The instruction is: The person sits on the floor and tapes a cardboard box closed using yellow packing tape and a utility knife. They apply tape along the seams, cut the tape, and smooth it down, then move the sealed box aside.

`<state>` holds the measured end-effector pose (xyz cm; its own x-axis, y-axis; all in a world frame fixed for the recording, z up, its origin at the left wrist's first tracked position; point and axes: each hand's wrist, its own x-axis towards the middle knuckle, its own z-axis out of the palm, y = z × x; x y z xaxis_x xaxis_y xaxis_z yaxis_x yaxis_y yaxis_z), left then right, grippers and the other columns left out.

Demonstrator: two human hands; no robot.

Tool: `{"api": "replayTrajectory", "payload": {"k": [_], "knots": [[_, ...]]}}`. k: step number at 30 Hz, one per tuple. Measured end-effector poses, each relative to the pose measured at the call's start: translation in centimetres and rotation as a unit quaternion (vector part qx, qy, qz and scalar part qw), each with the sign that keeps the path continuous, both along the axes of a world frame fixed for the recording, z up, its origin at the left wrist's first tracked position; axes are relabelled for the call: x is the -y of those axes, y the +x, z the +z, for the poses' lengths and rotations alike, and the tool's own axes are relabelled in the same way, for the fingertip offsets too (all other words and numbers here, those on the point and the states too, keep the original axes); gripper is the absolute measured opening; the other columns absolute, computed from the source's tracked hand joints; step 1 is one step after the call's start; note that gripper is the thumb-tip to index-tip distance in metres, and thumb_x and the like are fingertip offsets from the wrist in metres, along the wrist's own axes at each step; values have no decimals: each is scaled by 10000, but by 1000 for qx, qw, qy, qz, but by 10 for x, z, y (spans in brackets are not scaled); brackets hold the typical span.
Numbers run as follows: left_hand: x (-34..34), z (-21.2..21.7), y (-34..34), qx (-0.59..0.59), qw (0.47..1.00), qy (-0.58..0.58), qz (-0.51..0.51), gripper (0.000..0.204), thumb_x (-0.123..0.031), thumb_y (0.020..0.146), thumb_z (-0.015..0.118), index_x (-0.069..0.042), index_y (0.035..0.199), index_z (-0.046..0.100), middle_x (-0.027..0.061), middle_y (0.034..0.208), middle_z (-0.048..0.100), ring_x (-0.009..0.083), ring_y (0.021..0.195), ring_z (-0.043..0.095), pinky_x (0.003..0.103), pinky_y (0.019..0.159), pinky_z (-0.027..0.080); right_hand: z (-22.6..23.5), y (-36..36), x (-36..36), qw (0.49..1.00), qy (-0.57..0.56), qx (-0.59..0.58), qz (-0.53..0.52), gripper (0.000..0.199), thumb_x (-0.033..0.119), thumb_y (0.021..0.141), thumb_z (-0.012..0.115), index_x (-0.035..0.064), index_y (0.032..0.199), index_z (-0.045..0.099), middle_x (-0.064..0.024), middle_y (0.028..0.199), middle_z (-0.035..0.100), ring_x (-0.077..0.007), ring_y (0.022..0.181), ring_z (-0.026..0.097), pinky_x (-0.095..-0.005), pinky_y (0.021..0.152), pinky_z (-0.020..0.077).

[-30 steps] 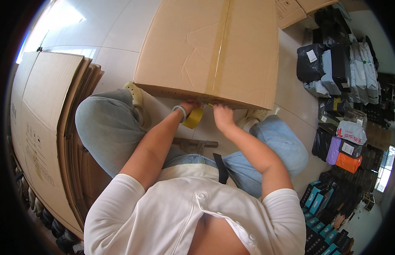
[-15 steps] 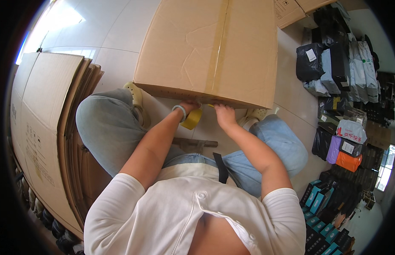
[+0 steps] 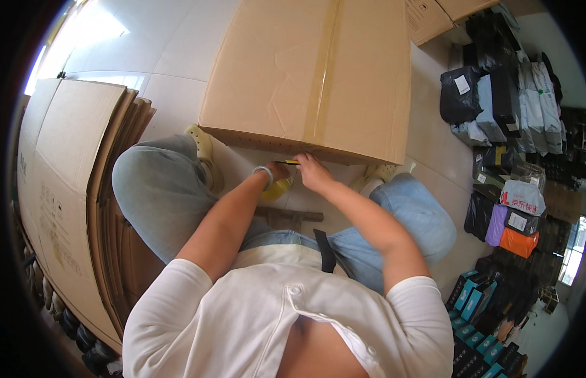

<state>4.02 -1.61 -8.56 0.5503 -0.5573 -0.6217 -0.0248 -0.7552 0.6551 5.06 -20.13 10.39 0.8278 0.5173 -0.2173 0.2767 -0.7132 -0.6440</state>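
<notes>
A large brown cardboard box (image 3: 261,69) stands in front of me, a strip of clear tape (image 3: 322,82) running down the middle of its top. Just below its near edge, my left hand (image 3: 278,171) is closed on a roll of yellowish packing tape (image 3: 277,190); the bracelet wrist hides some of it. My right hand (image 3: 313,171) pinches a slim yellow-and-black utility knife (image 3: 289,162), which points left toward the left hand. Both hands are close together, slightly apart from the box's near side. The blade is too small to make out.
Flattened cardboard boxes (image 3: 66,164) lean in a stack at my left. Wrapped parcels (image 3: 460,94) and small boxes (image 3: 472,296) are piled along the right. Between my knees lies a brown bar-like piece (image 3: 293,215) on the tiled floor (image 3: 179,57). Another carton (image 3: 425,19) stands far right.
My right hand has drawn left and away from the box's near edge, bringing the knife to the left hand. The tape roll has dropped slightly and turned.
</notes>
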Motion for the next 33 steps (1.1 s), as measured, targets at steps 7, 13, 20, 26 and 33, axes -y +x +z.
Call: {"api": "replayTrajectory", "payload": {"k": [7, 13, 20, 26, 33], "knots": [[-5, 98, -12, -130, 989, 48, 53, 515, -525, 770, 639, -152, 1123, 682, 83, 1188, 634, 269, 1088, 576, 358, 957, 428, -62, 14, -7, 994, -3, 106, 33, 253, 53, 859, 505, 57, 1112, 505, -136, 1230, 516, -355, 1114, 513, -435, 897, 446], [-11, 117, -17, -178, 976, 52, 116, 463, -494, 741, 698, -171, 1073, 712, 85, 1107, 663, 229, 1021, 595, 342, 909, 450, -57, 33, -31, 999, -10, 14, 27, 278, -17, 811, 471, 40, 1080, 513, -164, 1282, 497, -352, 1154, 498, -406, 972, 420], [-12, 110, -23, -179, 974, 42, 132, 416, -462, 754, 707, -173, 1053, 719, 72, 1078, 672, 213, 1003, 596, 343, 884, 461, -74, 45, -40, 999, 11, 41, 11, 267, -26, 814, 455, 53, 1063, 507, -155, 1258, 498, -354, 1151, 486, -413, 947, 425], [-14, 133, -28, -183, 973, 53, 130, 409, -469, 768, 688, -189, 1066, 714, 80, 1104, 664, 220, 1020, 595, 349, 901, 457, -60, 50, -49, 993, 64, 95, 29, 260, -12, 824, 456, 61, 1066, 515, -157, 1265, 486, -349, 1184, 453, -413, 959, 418], [-27, 143, -24, -136, 980, -2, 146, 388, -451, 774, 700, -188, 1060, 709, 76, 1092, 666, 222, 987, 606, 345, 873, 471, -58, 42, -15, 992, -27, -14, -125, 180, 107, 876, 484, 74, 1051, 514, -163, 1101, 578, -351, 1065, 542, -428, 867, 454]]}}
